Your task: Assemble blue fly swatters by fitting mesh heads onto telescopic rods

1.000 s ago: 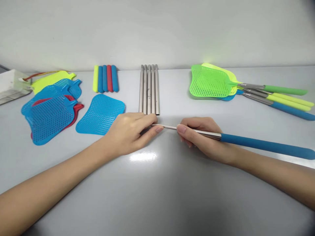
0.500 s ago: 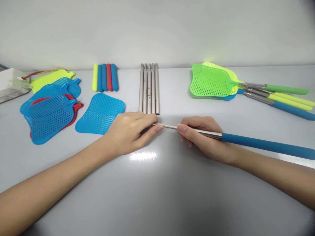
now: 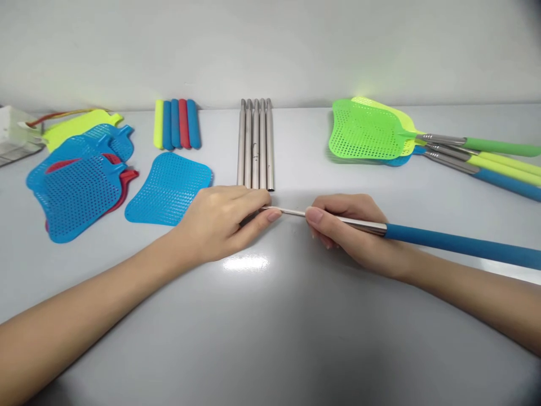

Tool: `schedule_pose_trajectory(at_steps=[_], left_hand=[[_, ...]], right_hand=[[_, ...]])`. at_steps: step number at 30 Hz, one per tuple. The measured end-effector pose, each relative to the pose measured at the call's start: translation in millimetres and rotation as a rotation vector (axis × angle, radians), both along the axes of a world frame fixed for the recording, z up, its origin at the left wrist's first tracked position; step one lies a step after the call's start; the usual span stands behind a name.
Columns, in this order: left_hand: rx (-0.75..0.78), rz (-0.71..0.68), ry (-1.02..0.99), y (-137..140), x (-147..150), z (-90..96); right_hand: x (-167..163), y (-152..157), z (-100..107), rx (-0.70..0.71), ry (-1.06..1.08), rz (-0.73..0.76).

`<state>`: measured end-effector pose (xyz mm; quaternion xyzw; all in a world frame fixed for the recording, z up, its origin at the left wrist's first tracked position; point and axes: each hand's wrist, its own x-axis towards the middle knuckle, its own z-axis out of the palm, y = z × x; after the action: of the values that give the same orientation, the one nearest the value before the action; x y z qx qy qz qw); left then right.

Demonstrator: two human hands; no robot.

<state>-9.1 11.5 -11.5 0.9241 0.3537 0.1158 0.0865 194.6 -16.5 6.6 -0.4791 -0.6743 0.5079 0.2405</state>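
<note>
A telescopic metal rod [image 3: 295, 212] with a blue foam handle [image 3: 460, 243] stretches between my hands above the grey table. My left hand [image 3: 228, 221] pinches its thin end between thumb and fingers. The blue perforated fly swatter head [image 3: 169, 189] lies against the back of that hand; its neck is hidden, so I cannot tell whether it is joined to the rod. My right hand [image 3: 349, 230] is closed round the thicker metal section, with thumb and fingertips at the step to the thin part. The handle runs over my right wrist and out of view.
At left, blue, red and yellow swatter heads [image 3: 82, 197] overlap beside a white box [image 3: 17, 132]. Foam grips [image 3: 175, 125] and several metal tubes [image 3: 255, 149] stand in rows behind my left hand. Assembled swatters [image 3: 367, 132] are piled at back right.
The view has tilted slightly, so the table items sit a little higher in the picture. Both hands keep their holds on the rod, with barely any movement between them.
</note>
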Motion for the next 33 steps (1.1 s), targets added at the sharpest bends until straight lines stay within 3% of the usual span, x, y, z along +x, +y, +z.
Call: schedule_pose_trajectory(at_steps=[33], left_hand=[[0.000, 0.008, -0.004, -0.2, 0.5, -0.4]], right_hand=[[0.6, 0.1, 0.6, 0.019, -0.037, 0.006]])
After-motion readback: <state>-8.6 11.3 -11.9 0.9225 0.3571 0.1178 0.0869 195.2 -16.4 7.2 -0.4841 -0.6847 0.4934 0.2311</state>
